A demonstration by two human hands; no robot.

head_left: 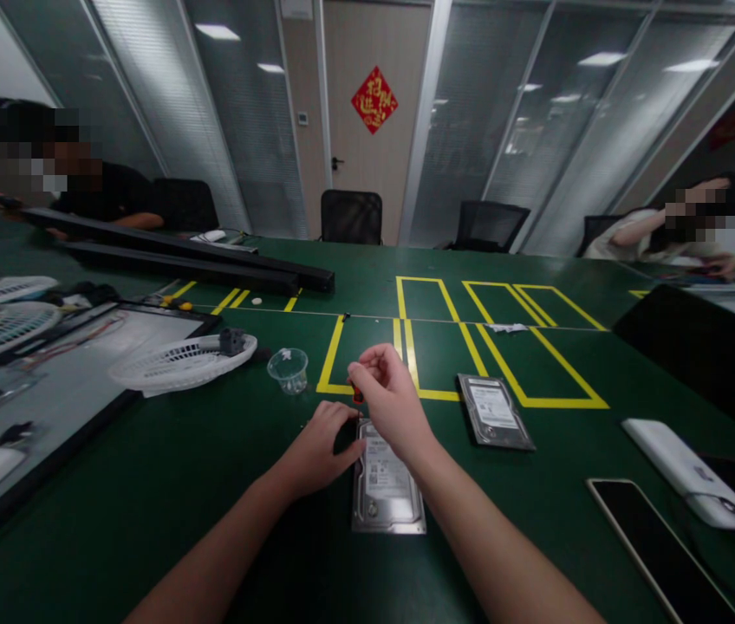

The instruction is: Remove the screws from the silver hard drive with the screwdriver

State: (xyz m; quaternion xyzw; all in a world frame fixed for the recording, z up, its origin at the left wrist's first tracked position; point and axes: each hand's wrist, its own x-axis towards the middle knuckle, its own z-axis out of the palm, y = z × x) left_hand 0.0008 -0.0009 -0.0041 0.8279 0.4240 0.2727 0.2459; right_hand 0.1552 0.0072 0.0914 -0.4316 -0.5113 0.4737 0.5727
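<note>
A hard drive lies flat on the green table, label up, in the lower middle of the frame. The right hand is above its upper end, thumb and fingertips drawn together on what looks like a small red screwdriver, which stands roughly upright near the drive's upper left corner; whether the tip sits in a screw is too small to tell. The left hand bends around that corner, thumb and forefinger apart with a gap between them, the thumb at the drive's left edge. I cannot tell whether its fingertips press on the drive or touch the screwdriver.

The drive should feel dense and stiff, heavy for its bulk, with a smooth metal cover that may slide on the table if pushed sideways. Its insides are probably fragile, so knocks are best avoided; the long side edges look like the soundest hold. The screwdriver should be light and easily rolled between fingertips. A second drive lies right of centre, and a clear cup stands left of centre.
</note>
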